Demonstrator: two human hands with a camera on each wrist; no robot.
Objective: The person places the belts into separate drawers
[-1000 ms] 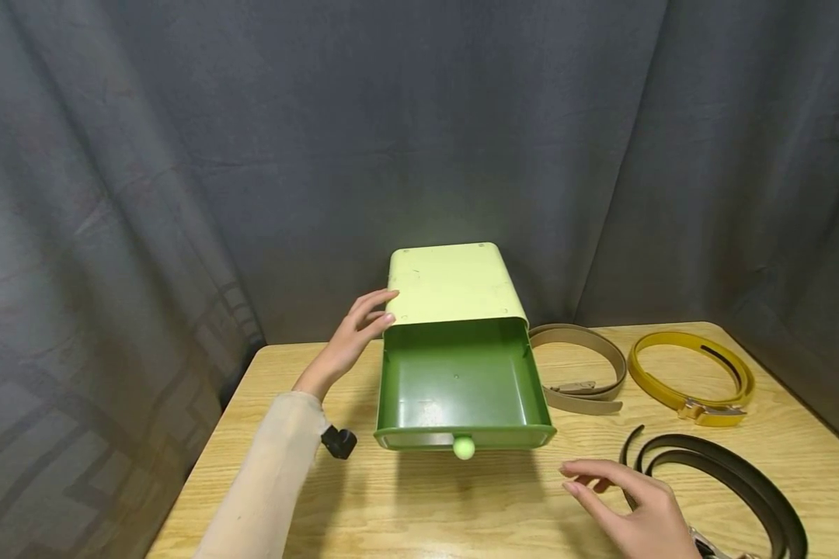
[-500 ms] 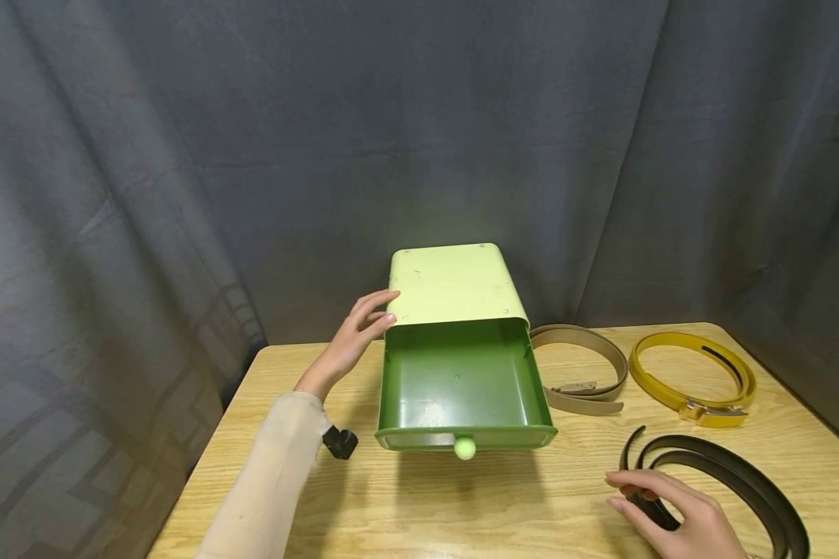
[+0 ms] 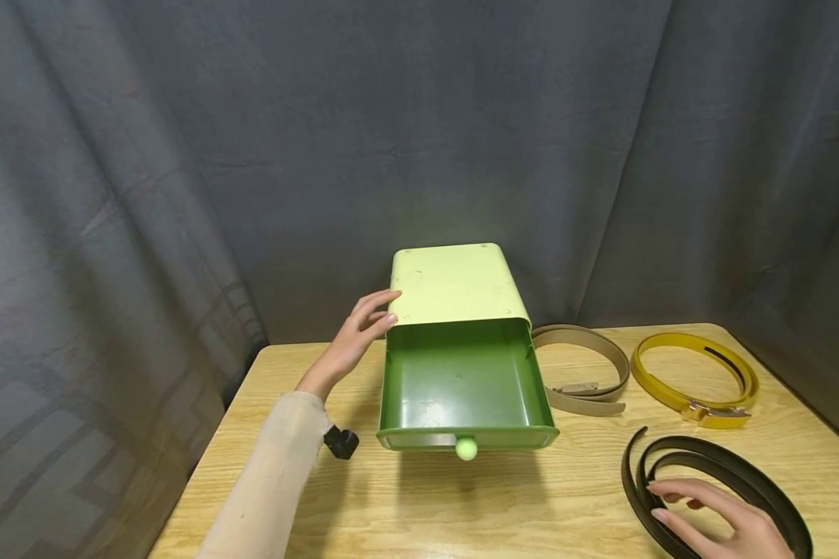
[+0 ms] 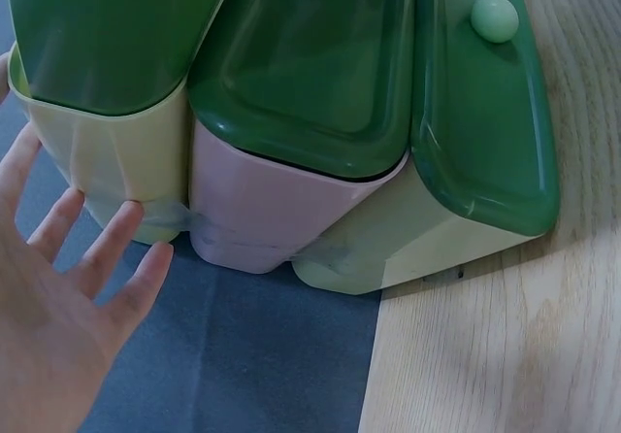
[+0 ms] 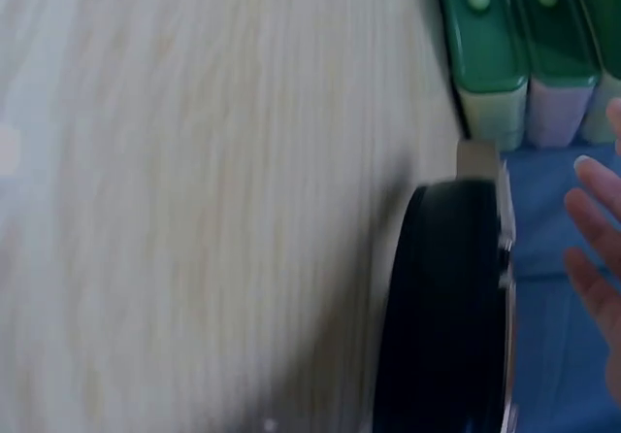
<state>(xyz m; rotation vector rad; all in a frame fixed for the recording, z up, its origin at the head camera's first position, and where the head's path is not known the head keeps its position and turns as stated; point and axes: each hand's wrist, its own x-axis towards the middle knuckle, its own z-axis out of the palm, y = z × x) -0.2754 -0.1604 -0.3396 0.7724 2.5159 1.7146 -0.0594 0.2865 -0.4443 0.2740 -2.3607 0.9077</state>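
Observation:
A drawer unit with a pale green top stands at the back of the table, its green top drawer pulled out and bare inside. My left hand rests its extended fingers against the unit's left side. At the front right lies a coiled black belt. Over its left part hovers my right hand, thumb and fingers apart with nothing between them. In the right wrist view, the black belt looms large beside the fingers, its buckle along the right edge.
A taupe belt and a mustard-yellow belt lie coiled right of the unit. Two lower drawers, one pink-sided, are closed under the top one. A dark grey curtain hangs behind the wooden table.
My right hand has moved rightward from beside the drawer's front to over the black belt. The left hand stays at the unit's side.

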